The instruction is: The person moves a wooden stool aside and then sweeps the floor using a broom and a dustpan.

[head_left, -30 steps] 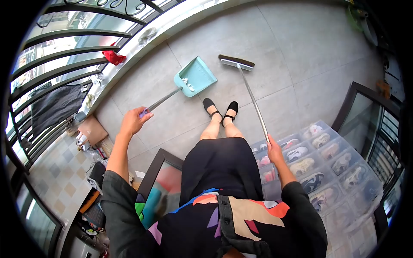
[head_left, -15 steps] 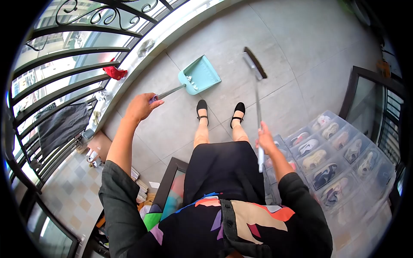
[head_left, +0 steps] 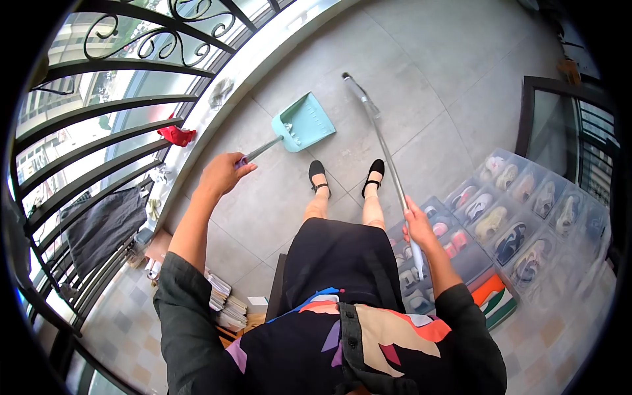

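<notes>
My left hand (head_left: 222, 173) is closed around the end of a dustpan's long handle. The light-blue dustpan (head_left: 315, 125) lies on the grey tiled floor ahead of my feet, with small white scraps (head_left: 292, 135) near its handle side. My right hand (head_left: 419, 224) grips the pole of a broom (head_left: 388, 155) low down, so the pole's end sticks out below the fist. The broom's head (head_left: 361, 97) is to the right of the dustpan, apart from it, and its bristles are mostly hidden from this angle.
Clear boxes of shoes (head_left: 490, 224) are stacked at my right, beside a dark-framed glass door (head_left: 553, 125). A black railing (head_left: 112, 105) runs along the left, with a red cloth (head_left: 176, 133) and dark cloth (head_left: 105, 220) by it. Papers (head_left: 227, 303) are stacked at lower left.
The broom's head has swung left, closer to the dustpan, and turned so its bristles show less. The dustpan stays nearly in place. My view has shifted slightly.
</notes>
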Demonstrator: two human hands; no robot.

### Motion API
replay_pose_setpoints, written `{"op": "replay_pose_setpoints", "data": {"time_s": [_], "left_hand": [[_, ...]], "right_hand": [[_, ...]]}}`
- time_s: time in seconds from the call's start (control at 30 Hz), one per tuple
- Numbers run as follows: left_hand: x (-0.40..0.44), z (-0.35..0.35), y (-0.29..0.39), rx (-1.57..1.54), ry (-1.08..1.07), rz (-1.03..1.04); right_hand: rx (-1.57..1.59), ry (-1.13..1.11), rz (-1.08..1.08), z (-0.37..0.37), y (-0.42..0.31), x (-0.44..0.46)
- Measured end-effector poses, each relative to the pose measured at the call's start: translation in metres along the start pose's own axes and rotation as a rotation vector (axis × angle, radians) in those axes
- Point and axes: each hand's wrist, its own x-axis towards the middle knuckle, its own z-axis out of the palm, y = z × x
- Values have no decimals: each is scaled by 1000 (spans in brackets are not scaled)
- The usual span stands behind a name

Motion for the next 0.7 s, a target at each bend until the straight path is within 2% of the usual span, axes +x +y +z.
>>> {"op": "replay_pose_setpoints", "data": {"time_s": [0.07, 0.1, 0.17, 0.27, 0.3, 0.4, 0.53, 0.7], "left_hand": [[-5, -2, -7, 22, -10, -20], [-7, -2, -8, 48, -17, -28], [-7, -3, -7, 83, -43, -45], [-4, 0, -3, 127, -11, -6], [0, 4, -3, 126, 2, 23], [1, 1, 14, 130, -38, -2], [5, 5, 29, 158, -23, 30], [26, 13, 67, 81, -31, 108]], "right_hand": [[-57, 103, -110, 8, -7, 23], [-57, 89, -96, 15, -2, 37], [-47, 15, 28, 48, -7, 41], [-64, -144, 57, 97, 18, 34], [-64, -189, 81, 102, 7, 16], [232, -342, 165, 92, 6, -7], [330, -289, 149, 51, 30, -28], [544, -91, 123, -7, 58, -33]]}}
